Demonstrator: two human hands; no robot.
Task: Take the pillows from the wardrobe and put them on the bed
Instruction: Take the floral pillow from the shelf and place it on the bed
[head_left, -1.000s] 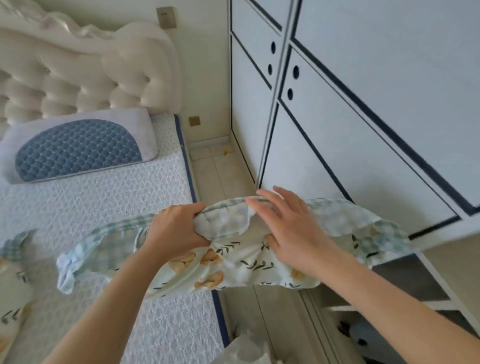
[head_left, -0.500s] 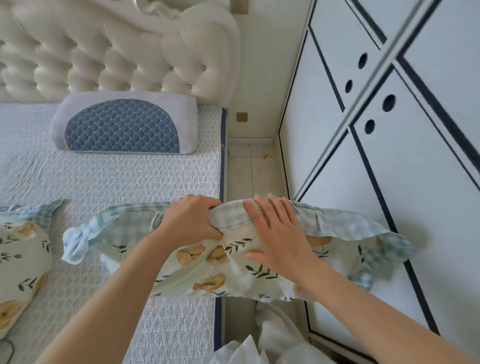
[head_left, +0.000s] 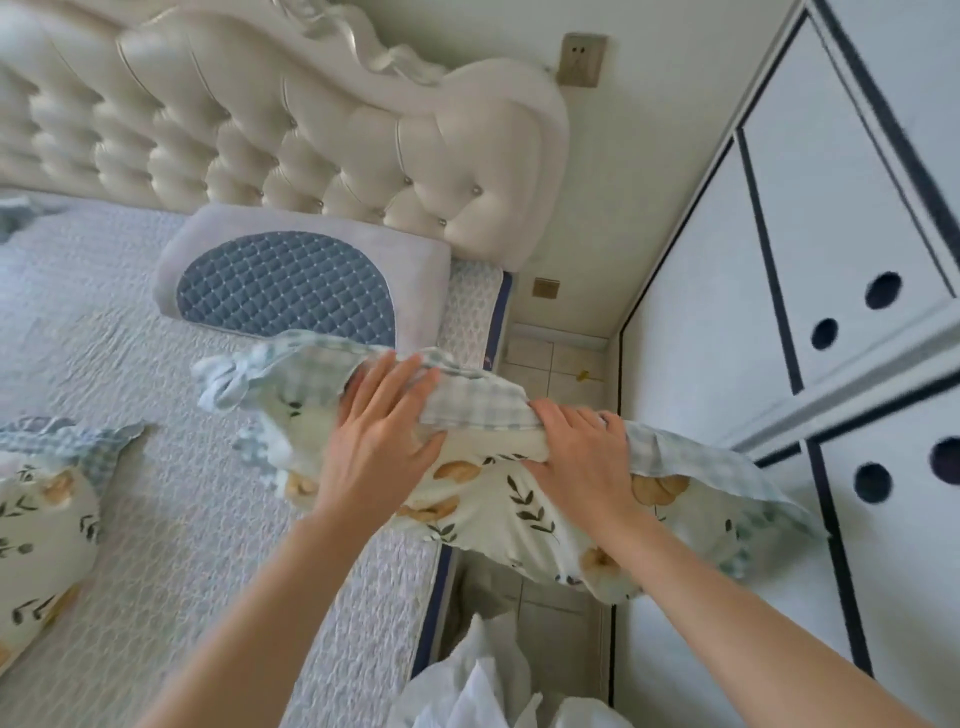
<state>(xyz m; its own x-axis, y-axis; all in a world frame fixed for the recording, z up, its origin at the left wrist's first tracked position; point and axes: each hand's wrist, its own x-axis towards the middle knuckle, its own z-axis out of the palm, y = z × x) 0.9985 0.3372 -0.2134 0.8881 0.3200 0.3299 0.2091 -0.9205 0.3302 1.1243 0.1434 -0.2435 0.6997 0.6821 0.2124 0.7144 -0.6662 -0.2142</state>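
**Printed pillow held over the bed's edge**

Here both hands hold 1 printed pillow (head_left: 498, 499), cream with leaf and bear-like motifs and a blue-checked frill. It hangs half over the bed (head_left: 156, 519) and half over the tiled floor gap (head_left: 550, 358) between bed and wardrobe (head_left: 727, 338). Its left end with a knotted frill corner lies above the quilted bed cover, and its right end droops toward the wardrobe doors.

The left hand (head_left: 382, 441) rests on the pillow's upper left part, fingers spread and pressed flat against the fabric, thumb out to the right; it is pressing rather than pinching, though whether the palm grips anything beneath cannot be told. The right hand (head_left: 582, 457) is curled around the pillow's top edge, fingers wrapped over the checked frill, clasping the fabric.

Behind the pillow, a grey pillow with a blue quilted panel (head_left: 291, 291) lies against the cream tufted headboard (head_left: 311, 130). A 2nd printed pillow (head_left: 41, 530) of the same pattern lies on the bed at the far left, well apart from the held one.

The wardrobe stands on the right, white with dark trim and round finger holes, its visible doors shut. A wall socket (head_left: 582, 60) sits above the headboard's corner. White crumpled material (head_left: 483, 686) shows at the bottom edge; what it is cannot be told.
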